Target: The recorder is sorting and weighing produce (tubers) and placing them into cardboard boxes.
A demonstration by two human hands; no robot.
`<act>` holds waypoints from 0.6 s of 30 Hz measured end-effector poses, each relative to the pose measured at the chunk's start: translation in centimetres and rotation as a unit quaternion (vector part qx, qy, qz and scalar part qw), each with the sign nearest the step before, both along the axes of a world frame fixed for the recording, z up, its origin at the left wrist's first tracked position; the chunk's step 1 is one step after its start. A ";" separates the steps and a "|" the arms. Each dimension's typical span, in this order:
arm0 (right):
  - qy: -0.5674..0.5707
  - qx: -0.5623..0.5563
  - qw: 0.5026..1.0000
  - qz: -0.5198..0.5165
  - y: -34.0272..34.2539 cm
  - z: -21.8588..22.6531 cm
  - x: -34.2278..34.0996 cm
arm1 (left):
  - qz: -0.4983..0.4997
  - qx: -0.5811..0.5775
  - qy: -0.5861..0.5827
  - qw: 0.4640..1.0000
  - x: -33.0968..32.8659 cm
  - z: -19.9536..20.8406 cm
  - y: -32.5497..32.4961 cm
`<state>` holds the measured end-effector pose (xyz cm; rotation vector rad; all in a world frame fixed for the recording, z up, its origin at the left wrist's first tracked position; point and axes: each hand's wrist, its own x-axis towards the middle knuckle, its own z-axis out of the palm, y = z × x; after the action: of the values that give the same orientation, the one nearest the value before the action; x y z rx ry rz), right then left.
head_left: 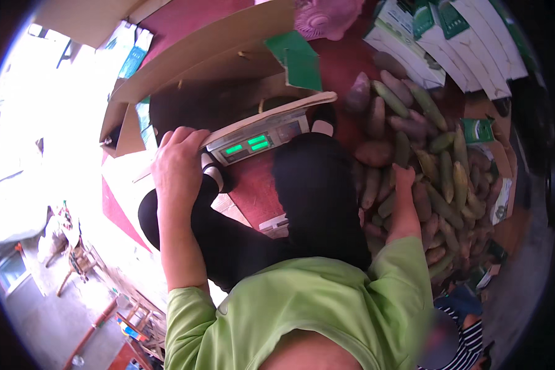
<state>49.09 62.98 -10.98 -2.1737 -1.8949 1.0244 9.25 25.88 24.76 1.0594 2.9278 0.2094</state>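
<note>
An open cardboard box (228, 68) stands on a digital scale (248, 147) whose display glows green, in front of my knees. My left hand (177, 161) is at the box's front left corner, its fingers bent over the edge. On the right, my right hand (404, 176) reaches into a heap of long green and reddish-purple vegetables. Its fingers are closed at the lower end of a dark green, cucumber-like vegetable (402, 148). Around it lie reddish, sweet-potato-like roots (374, 153) and yellowish-green long vegetables (460, 184). The box's inside is dark.
Folded white and green cartons (456, 43) stand at the far right, near a pink plastic thing (327, 18). A torn cardboard box (502, 148) borders the heap. A person in a striped top (468, 345) is at the lower right. Wooden stools (139, 317) stand at the lower left.
</note>
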 end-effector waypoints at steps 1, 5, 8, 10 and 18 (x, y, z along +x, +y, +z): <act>0.003 -0.003 1.000 0.012 -0.5 0.6 -0.9 | -0.002 -0.005 0.006 1.000 0.0 0.0 -0.2; 0.207 -0.158 0.953 -0.157 -1.4 5.5 -3.7 | -0.013 -0.006 0.019 1.000 0.0 -0.1 -0.5; 0.214 -0.155 0.953 -0.150 -1.5 7.2 -5.0 | -0.018 -0.003 0.016 1.000 -0.2 -0.5 -0.7; 0.236 -0.123 0.956 -0.122 -1.8 9.5 -6.2 | -0.022 0.000 0.009 1.000 -0.2 -0.5 -0.8; 0.355 0.017 0.885 0.303 -2.6 31.3 -19.3 | -0.053 -0.012 0.001 0.999 0.0 -0.5 -1.2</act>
<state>29.81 60.35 20.31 -0.9146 -2.1448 1.5638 9.29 24.64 24.26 1.2072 2.8584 0.1719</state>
